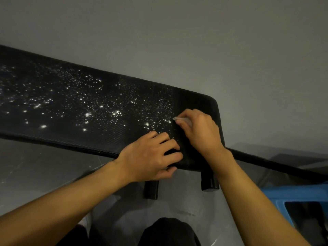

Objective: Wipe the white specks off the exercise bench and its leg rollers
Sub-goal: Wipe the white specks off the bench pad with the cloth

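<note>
specks: on bench, left and middle
wipe: in right hand, at bench's right end
left hand: on near edge

Bench end beyond the left edge; pale wiper mostly hidden within right hand.

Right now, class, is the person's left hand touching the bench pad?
Touching. In the head view the left hand rests fingers-down on the bench pad near its front edge, with no gap.
</note>
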`<action>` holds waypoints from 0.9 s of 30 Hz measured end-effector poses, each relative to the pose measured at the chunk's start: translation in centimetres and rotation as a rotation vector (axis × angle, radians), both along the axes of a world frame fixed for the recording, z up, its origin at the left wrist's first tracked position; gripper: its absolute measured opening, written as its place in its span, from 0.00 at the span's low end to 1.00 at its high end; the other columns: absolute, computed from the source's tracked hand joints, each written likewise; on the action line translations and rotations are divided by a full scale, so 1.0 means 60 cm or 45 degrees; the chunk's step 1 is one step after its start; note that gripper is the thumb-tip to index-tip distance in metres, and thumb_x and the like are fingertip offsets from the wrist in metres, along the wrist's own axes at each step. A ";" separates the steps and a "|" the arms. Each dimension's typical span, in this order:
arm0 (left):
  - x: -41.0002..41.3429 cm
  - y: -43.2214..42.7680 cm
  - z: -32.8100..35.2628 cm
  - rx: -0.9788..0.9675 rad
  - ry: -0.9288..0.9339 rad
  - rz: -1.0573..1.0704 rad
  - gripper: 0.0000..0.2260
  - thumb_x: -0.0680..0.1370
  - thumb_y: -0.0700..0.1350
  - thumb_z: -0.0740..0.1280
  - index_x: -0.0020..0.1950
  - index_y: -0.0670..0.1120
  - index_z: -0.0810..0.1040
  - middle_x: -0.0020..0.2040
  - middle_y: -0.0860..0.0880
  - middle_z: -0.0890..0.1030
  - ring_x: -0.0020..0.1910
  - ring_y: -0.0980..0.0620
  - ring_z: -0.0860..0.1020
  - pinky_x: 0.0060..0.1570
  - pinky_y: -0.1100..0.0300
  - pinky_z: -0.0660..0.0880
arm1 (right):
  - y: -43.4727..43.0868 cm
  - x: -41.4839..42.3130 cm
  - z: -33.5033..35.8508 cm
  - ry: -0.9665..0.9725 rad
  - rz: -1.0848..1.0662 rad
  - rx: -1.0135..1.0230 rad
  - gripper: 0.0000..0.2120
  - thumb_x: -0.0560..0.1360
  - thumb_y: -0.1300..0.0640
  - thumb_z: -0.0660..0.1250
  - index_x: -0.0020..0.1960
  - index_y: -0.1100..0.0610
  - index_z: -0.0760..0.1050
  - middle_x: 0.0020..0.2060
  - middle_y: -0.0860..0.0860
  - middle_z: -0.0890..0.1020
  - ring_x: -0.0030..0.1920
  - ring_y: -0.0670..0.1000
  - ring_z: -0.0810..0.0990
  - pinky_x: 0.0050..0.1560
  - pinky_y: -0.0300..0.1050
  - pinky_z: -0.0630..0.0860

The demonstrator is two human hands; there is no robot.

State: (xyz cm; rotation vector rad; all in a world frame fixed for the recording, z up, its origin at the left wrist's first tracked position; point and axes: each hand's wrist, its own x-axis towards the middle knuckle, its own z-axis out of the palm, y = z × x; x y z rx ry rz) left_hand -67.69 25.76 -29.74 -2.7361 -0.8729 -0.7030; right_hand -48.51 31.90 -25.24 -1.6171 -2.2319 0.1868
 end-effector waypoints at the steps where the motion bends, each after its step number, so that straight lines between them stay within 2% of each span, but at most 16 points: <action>1: -0.002 0.000 0.001 0.004 0.012 -0.008 0.12 0.80 0.54 0.67 0.57 0.49 0.82 0.57 0.49 0.82 0.50 0.46 0.78 0.43 0.51 0.74 | -0.005 -0.003 -0.002 0.016 0.003 0.002 0.09 0.80 0.45 0.65 0.57 0.48 0.79 0.49 0.47 0.78 0.47 0.48 0.79 0.46 0.54 0.80; 6: -0.010 -0.004 0.007 -0.046 0.018 -0.019 0.14 0.80 0.55 0.67 0.61 0.49 0.82 0.60 0.49 0.82 0.53 0.48 0.79 0.46 0.53 0.76 | -0.093 0.021 -0.001 0.072 0.188 -0.036 0.12 0.80 0.43 0.61 0.56 0.47 0.80 0.46 0.44 0.78 0.43 0.46 0.80 0.42 0.51 0.79; 10: -0.019 -0.008 0.010 -0.144 0.018 -0.030 0.16 0.79 0.51 0.68 0.65 0.48 0.81 0.62 0.47 0.81 0.57 0.47 0.78 0.49 0.54 0.78 | -0.062 0.019 -0.003 0.008 0.093 0.000 0.09 0.80 0.43 0.64 0.57 0.44 0.77 0.49 0.43 0.78 0.47 0.47 0.80 0.44 0.53 0.81; 13: -0.037 -0.022 0.016 -0.224 0.047 -0.014 0.19 0.80 0.50 0.65 0.69 0.48 0.79 0.66 0.47 0.79 0.62 0.47 0.77 0.56 0.54 0.78 | -0.033 0.004 0.000 0.018 -0.004 -0.013 0.11 0.80 0.46 0.66 0.61 0.45 0.76 0.53 0.47 0.78 0.51 0.50 0.80 0.46 0.54 0.81; 18: -0.066 -0.055 0.024 -0.374 0.119 0.023 0.24 0.80 0.55 0.62 0.76 0.53 0.72 0.77 0.48 0.71 0.74 0.47 0.70 0.70 0.48 0.74 | -0.104 0.028 -0.002 0.020 0.210 -0.056 0.11 0.81 0.44 0.62 0.57 0.45 0.80 0.47 0.44 0.77 0.43 0.45 0.79 0.42 0.50 0.80; 20: -0.067 -0.054 0.027 -0.419 0.103 0.028 0.24 0.79 0.55 0.62 0.76 0.55 0.73 0.77 0.49 0.70 0.74 0.48 0.70 0.67 0.49 0.75 | -0.117 0.039 -0.001 -0.026 0.247 -0.044 0.11 0.81 0.43 0.62 0.56 0.44 0.80 0.46 0.42 0.77 0.43 0.45 0.79 0.41 0.49 0.80; 24: -0.062 -0.047 0.036 -0.469 0.058 0.032 0.21 0.79 0.55 0.61 0.72 0.56 0.76 0.73 0.49 0.74 0.68 0.50 0.72 0.56 0.53 0.78 | -0.063 0.018 -0.002 -0.053 0.056 0.048 0.10 0.80 0.44 0.64 0.57 0.45 0.80 0.48 0.45 0.78 0.43 0.47 0.80 0.42 0.53 0.81; 27: -0.065 -0.049 0.038 -0.474 0.069 0.046 0.22 0.79 0.55 0.59 0.73 0.56 0.75 0.69 0.47 0.73 0.66 0.49 0.72 0.52 0.57 0.79 | -0.074 0.016 -0.007 0.000 0.118 0.013 0.12 0.81 0.44 0.63 0.57 0.47 0.80 0.48 0.45 0.78 0.43 0.47 0.80 0.42 0.52 0.81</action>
